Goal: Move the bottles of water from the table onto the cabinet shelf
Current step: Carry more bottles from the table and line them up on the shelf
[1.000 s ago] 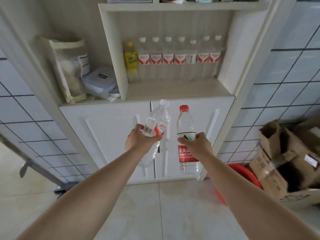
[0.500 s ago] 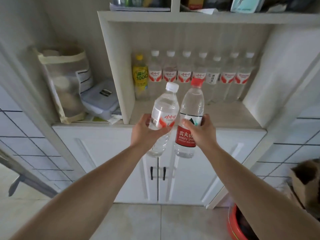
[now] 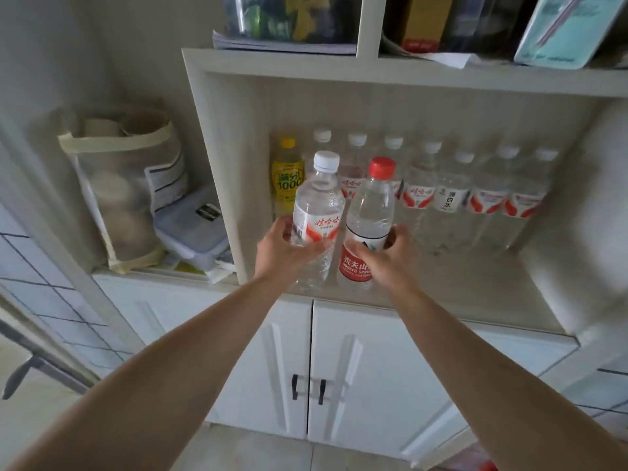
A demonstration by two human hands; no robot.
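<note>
My left hand (image 3: 283,248) grips a clear water bottle with a white cap (image 3: 317,202) around its middle. My right hand (image 3: 387,256) grips a clear water bottle with a red cap and red label (image 3: 368,212). Both bottles are upright, side by side, at the front edge of the open cabinet shelf (image 3: 458,283). Whether their bases touch the shelf is hidden. A row of several water bottles (image 3: 452,198) stands along the back of the shelf, with a yellow drink bottle (image 3: 287,175) at its left end.
Left of the shelf compartment stand a mesh bag (image 3: 119,192) and a plastic box (image 3: 190,229). An upper shelf (image 3: 373,62) holds books and papers. White cabinet doors (image 3: 309,375) with black handles are below. The right half of the shelf front is bare.
Both hands have risen and moved forward with their bottles, from in front of the cabinet doors up to the shelf's front edge. The view has come closer to the cabinet.
</note>
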